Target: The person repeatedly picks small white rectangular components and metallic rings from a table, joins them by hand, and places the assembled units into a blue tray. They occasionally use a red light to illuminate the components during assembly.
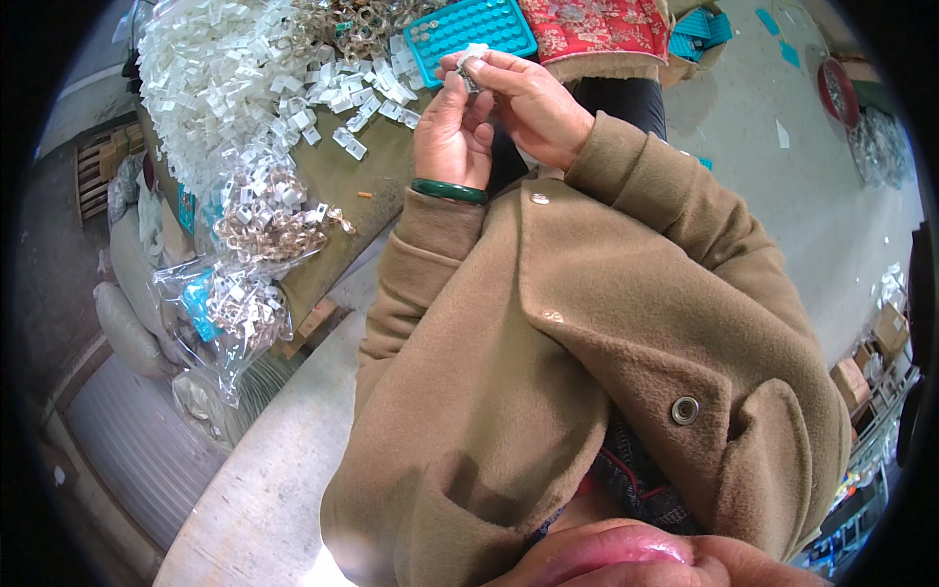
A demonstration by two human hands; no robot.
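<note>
Both my hands meet in front of the teal tray, fingertips closed together on a small whitish plastic piece (473, 50). My left hand (453, 137), with a dark green bangle (449, 191) at its wrist, pinches from below. My right hand (540, 106) grips from the right with thumb and forefinger. Something small and metallic shows between the fingertips; its shape is mostly hidden. The teal tray (489, 37) has rows of small hollows, with a few round metallic bits near its upper left. Left of my hands lie loose translucent plastic clips (352, 103).
A big heap of translucent plastic clips (210, 88) covers the table's left side, beside a pile of metal rings (357, 29). Bags of metal parts (259, 230) sit at the table edge. A red patterned cloth (597, 29) and a carton of teal pieces (699, 34) stand right.
</note>
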